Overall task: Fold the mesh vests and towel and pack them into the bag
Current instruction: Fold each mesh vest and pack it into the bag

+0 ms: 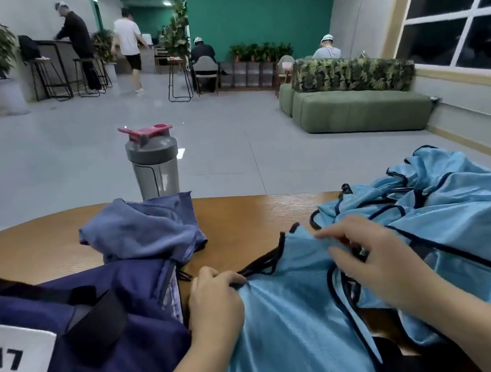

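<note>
A light-blue mesh vest with black trim lies spread in front of me, hanging over the table's near edge. My left hand pinches its black-edged shoulder strap. My right hand rests on the same vest further right, fingers bent into the fabric. More blue mesh vests are heaped at the right. A crumpled blue-purple towel lies behind my left hand. The navy bag with a white label sits at the left.
A grey shaker bottle with a pink lid stands at the far edge of the wooden table. Beyond it are grey floor, a green sofa, stools and several people far off.
</note>
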Demonstrator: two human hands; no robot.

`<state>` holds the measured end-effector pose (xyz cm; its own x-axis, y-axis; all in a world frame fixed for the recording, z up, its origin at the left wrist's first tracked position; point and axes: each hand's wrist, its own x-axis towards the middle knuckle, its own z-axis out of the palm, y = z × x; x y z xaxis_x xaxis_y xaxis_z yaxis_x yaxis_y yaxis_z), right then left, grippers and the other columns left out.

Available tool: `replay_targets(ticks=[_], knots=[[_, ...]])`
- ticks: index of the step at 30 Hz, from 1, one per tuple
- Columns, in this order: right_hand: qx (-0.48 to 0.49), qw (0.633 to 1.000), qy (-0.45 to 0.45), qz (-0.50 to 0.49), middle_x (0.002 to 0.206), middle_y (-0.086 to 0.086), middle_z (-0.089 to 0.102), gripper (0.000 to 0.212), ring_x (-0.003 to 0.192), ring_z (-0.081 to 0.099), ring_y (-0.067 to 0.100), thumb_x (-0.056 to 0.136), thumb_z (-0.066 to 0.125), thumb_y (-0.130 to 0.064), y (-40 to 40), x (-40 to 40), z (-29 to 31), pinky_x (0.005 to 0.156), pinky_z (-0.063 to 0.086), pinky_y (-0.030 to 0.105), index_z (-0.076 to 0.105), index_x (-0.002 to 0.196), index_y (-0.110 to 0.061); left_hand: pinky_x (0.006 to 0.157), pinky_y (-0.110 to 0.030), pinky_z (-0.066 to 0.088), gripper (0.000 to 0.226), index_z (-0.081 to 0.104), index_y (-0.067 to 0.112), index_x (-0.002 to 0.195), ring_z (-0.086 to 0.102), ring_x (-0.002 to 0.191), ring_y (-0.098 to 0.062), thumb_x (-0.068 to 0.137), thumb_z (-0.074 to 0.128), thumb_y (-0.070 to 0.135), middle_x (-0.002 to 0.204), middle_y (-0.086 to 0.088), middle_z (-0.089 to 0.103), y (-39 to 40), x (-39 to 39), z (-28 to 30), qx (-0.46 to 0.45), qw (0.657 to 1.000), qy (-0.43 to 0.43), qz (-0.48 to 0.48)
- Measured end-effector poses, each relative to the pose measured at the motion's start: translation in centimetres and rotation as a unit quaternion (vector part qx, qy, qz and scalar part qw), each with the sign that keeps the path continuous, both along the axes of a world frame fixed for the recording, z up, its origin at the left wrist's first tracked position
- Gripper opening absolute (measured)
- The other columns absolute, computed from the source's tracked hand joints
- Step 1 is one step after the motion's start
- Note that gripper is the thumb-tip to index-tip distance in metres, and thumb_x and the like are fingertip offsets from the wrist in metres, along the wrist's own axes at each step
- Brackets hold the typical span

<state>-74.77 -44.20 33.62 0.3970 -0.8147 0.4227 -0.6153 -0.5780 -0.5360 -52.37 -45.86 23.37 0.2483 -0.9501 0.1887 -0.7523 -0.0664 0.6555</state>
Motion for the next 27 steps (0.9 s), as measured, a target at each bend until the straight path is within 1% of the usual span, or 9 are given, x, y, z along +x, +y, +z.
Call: replay_targets(ticks=[5,7,9,13,15,18,20,23,27], knots=[[0.067,0.953,0.278,0.102,0.093,-0.029,0.039,0.034,0.095,0.037,-0.012,0.088,0.047,-0.049,3.5,-0.1,-2.7,0.085,0.031,0.012,0.055,0.121,-0.043,0.089,-0.025,0.037,0.041,0.072,0.025,0.096,0.046,0.102,-0.018,0.088,0.041,-0.001,0.088,0.008,0.038,0.1,0.0,0.1,-0.006,1.0,0.015,0.006],[0.11,0.962,0.244,0.047,0.105,-0.03,0.04,0.042,0.106,0.035,-0.013,0.084,0.047,-0.058,2.8,-0.3,-2.5,0.094,0.029,0.012,0.053,0.123,-0.043,0.088,-0.025,0.037,0.041,0.073,0.025,0.094,0.046,0.1,-0.018,0.087,0.041,-0.001,0.087,0.009,0.038,0.0,0.1,-0.1,-0.011,1.0,0.019,0.006],[0.122,0.977,0.172,-0.045,0.117,-0.022,0.045,0.038,0.115,0.037,-0.006,0.088,0.053,-0.051,1.2,-0.3,-2.3,0.102,0.032,0.018,0.053,0.123,-0.037,0.086,-0.025,0.037,0.041,0.072,0.026,0.092,0.046,0.097,-0.017,0.087,0.042,-0.001,0.086,0.009,0.038,-0.1,0.2,-0.2,-0.011,1.0,0.017,0.007],[0.228,0.952,0.155,-0.137,0.13,-0.007,0.049,0.051,0.118,0.048,0.008,0.092,0.055,-0.043,-2.4,0.6,-2.9,0.097,0.041,0.023,0.042,0.136,-0.024,0.084,-0.023,0.034,0.041,0.071,0.027,0.09,0.045,0.097,-0.016,0.087,0.041,-0.001,0.084,0.014,0.037,-0.2,0.2,-0.4,-0.009,1.0,0.019,0.005],[0.297,0.924,0.187,-0.153,0.127,-0.003,0.053,0.053,0.113,0.053,0.012,0.089,0.057,-0.045,-3.5,1.0,-3.1,0.091,0.044,0.025,0.044,0.134,-0.02,0.083,-0.024,0.034,0.041,0.07,0.027,0.09,0.045,0.097,-0.016,0.087,0.04,-0.001,0.084,0.014,0.037,-0.2,0.2,-0.3,-0.008,1.0,0.022,0.005],[0.385,0.87,0.264,-0.158,0.087,0.003,0.06,0.054,0.078,0.057,0.019,0.079,0.064,-0.058,-4.6,0.5,-2.3,0.064,0.044,0.027,0.056,0.104,-0.011,0.085,-0.026,0.036,0.042,0.066,0.031,0.085,0.045,0.098,-0.016,0.087,0.039,-0.002,0.089,0.008,0.042,0.0,0.1,0.0,0.003,1.0,0.028,-0.002],[0.432,0.838,0.299,-0.149,0.081,0.002,0.057,0.069,0.07,0.052,0.019,0.072,0.066,-0.067,-4.9,0.2,-1.4,0.06,0.039,0.026,0.058,0.105,-0.007,0.084,-0.026,0.035,0.041,0.062,0.033,0.084,0.045,0.098,-0.017,0.086,0.039,-0.001,0.092,0.006,0.044,0.0,0.1,0.4,0.012,0.999,0.031,0.001],[0.475,0.83,0.255,-0.143,0.081,0.005,0.055,0.072,0.062,0.048,0.017,0.069,0.074,-0.059,-4.8,-0.2,-1.3,0.056,0.037,0.027,0.055,0.115,-0.006,0.081,-0.029,0.035,0.035,0.059,0.026,0.098,0.049,0.102,-0.022,0.085,0.041,0.0,0.098,0.003,0.047,0.0,0.2,0.6,0.025,0.999,0.021,0.013],[0.476,0.845,0.17,-0.176,0.062,0.003,0.05,0.051,0.04,0.039,0.012,0.079,0.074,-0.041,-4.1,-0.4,-2.1,0.042,0.03,0.021,0.051,0.11,-0.008,0.082,-0.032,0.04,0.028,0.045,0.014,0.113,0.052,0.104,-0.028,0.086,0.053,0.012,0.103,-0.007,0.058,-0.5,0.2,1.1,0.074,0.995,0.043,0.047]])
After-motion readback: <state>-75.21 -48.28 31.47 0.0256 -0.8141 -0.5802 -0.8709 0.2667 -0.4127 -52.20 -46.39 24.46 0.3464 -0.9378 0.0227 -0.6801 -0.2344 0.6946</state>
